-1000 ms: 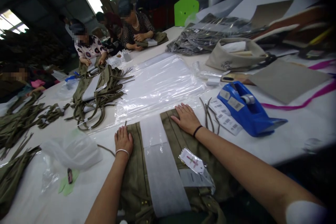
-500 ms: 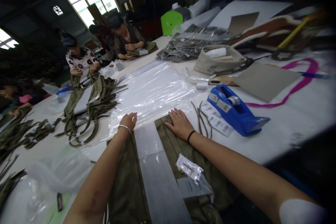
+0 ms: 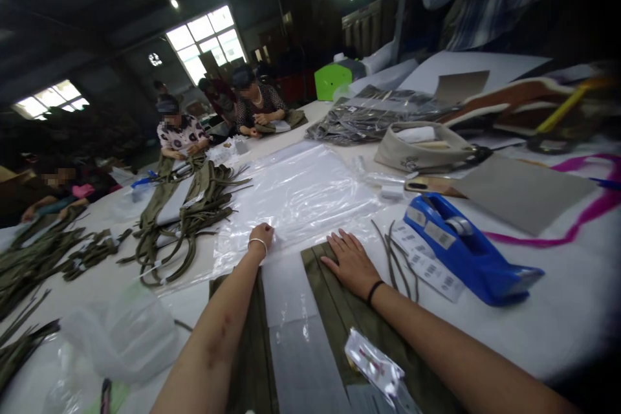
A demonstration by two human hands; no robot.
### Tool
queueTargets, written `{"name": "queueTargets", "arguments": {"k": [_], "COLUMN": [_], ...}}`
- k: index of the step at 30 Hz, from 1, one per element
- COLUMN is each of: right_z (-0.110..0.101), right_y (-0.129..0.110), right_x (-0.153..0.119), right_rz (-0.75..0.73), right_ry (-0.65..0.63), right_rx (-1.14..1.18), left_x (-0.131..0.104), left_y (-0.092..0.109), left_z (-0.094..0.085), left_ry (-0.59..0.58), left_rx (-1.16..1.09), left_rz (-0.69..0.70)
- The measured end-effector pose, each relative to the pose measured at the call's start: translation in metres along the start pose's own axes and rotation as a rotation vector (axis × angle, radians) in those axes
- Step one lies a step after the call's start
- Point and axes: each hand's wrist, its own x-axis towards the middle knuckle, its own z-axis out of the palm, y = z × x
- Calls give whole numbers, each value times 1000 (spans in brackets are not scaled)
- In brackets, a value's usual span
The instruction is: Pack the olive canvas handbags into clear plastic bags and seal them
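An olive garment (image 3: 334, 310) lies flat before me, with a pale paper strip (image 3: 295, 330) down its middle. My right hand (image 3: 352, 264) rests palm down on its upper right part, fingers spread. Beyond the garment's far edge, my left hand (image 3: 262, 237) is closed at the near edge of the clear plastic bags (image 3: 301, 187); its fingertips are curled, and what they hold is too small to make out. A small plastic packet (image 3: 373, 362) lies on the garment's lower right.
A blue tape dispenser (image 3: 460, 252) and label sheets (image 3: 427, 262) lie to the right. Behind are a beige fabric basket (image 3: 417, 149) and bagged garments (image 3: 373, 119). Olive garments with straps (image 3: 194, 200) lie left. Several people work at the far side.
The camera view has tilted up and shifted left. My left hand has moved slightly right over the plastic, and its fingers have curled closed. My right hand stays flat on the garment.
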Motion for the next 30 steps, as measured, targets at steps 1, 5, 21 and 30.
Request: {"name": "queueTargets", "arguments": {"k": [1,5,21,30], "right_z": [3,8,4,7], "right_y": [2,6,5,9], "right_x": [0,1,2,2], "right_rz": [-8,-19,-25,-32], "right_ry": [8,20,39,22], "right_rx": [0,-24,-28,-31], "left_x": [3,8,15,31], "left_y": [0,1,1,38], "left_z": [0,7,8,-27], "left_ry": [19,27,-45,35], "left_rx": [-27,-98,-278,-494], "left_rz": [9,73,103,145]}}
